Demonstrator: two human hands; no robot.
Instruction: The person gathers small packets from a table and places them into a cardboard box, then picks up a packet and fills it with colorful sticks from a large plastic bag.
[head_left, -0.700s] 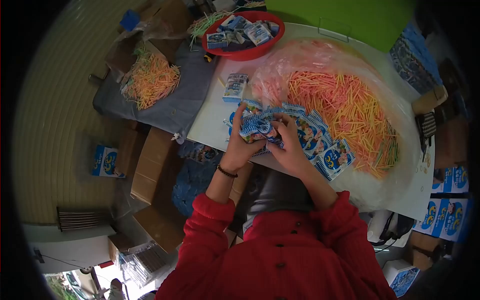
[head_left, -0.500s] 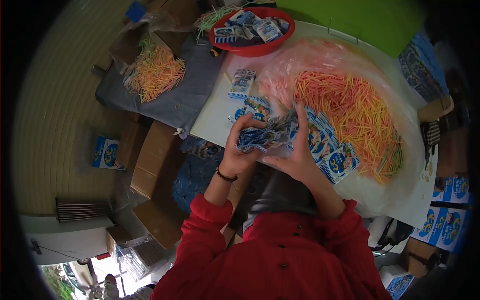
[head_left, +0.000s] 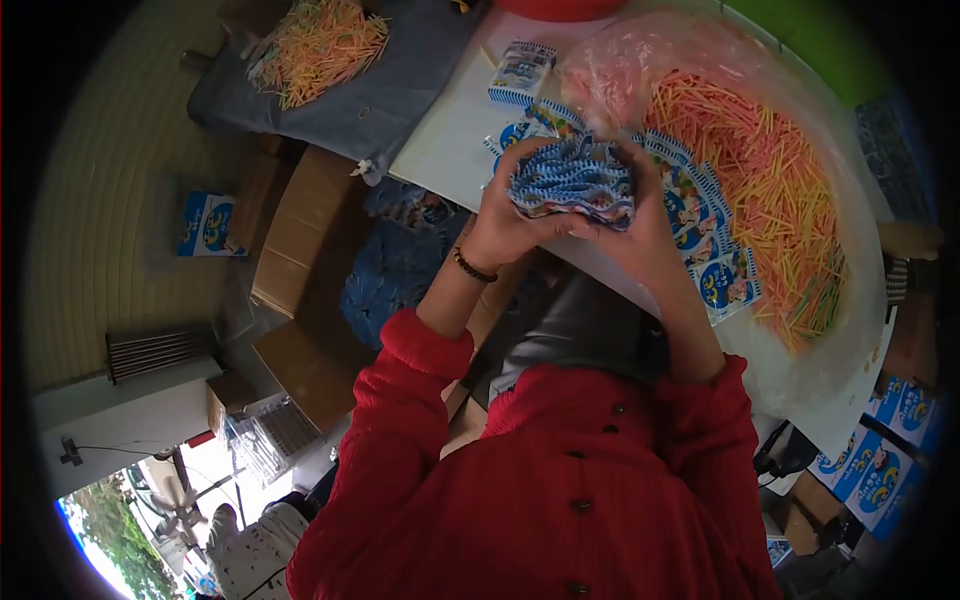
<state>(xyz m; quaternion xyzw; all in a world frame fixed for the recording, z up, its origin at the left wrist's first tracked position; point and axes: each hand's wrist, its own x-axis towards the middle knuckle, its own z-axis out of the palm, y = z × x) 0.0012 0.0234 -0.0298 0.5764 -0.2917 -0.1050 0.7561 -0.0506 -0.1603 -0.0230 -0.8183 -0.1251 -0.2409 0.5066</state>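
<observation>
My left hand (head_left: pixel 505 225) and my right hand (head_left: pixel 645 225) are closed around opposite sides of a thick stack of printed packets (head_left: pixel 572 182). Blue-and-white zigzag edges of the stack face up, and its lower side is covered by my thumbs. Just beyond my right hand, more flat packets (head_left: pixel 725 283) lie fanned out on the white table (head_left: pixel 445 150). A bundle of packets (head_left: pixel 522 70) stands past my left hand. Beside the fanned packets, pink, yellow and orange thin sticks (head_left: pixel 760 190) are heaped in a clear plastic bag (head_left: pixel 615 75).
Another heap of thin sticks (head_left: pixel 325 45) rests on a grey-covered surface (head_left: pixel 410 90) at the upper left. Below it are an open cardboard box (head_left: pixel 300 230) and a pile of blue packaging (head_left: pixel 385 285). A red basin (head_left: pixel 560 8) shows at the top; blue printed boxes (head_left: pixel 880 485) stand lower right.
My right hand was open beside the stack and has now closed on it. The stack has turned its zigzag edges upward and looks more squared up. The camera view has shifted.
</observation>
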